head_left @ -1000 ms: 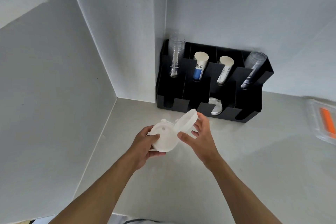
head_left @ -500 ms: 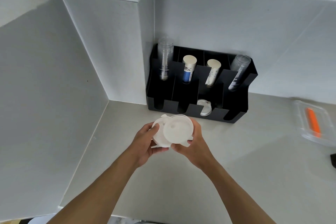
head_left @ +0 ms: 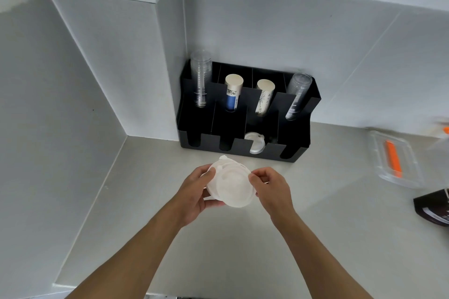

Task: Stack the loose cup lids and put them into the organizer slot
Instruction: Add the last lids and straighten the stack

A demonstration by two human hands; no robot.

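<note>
Two hands meet at frame centre, holding a small stack of white cup lids between them, above the desk. Left hand cups the stack from the left and below, thumb laid on the top lid's left rim, fingers curled under. Right hand pinches the right rim with thumb and fingertips, fingers closed on the edge. Lids sit slightly offset, not flush; a tab pokes out at the stack's upper edge. Exact lid count can't be told.

Black organizer stands just above the hands, against the wall in the corner, apart from the stack. One white lid lies in its third front slot from the left. Back slots hold clear cup stacks at the left and right ends and paper cup stacks in the middle two. Right edge of frame: clear container with an orange item inside, and a dark object below it, partly cut off.
</note>
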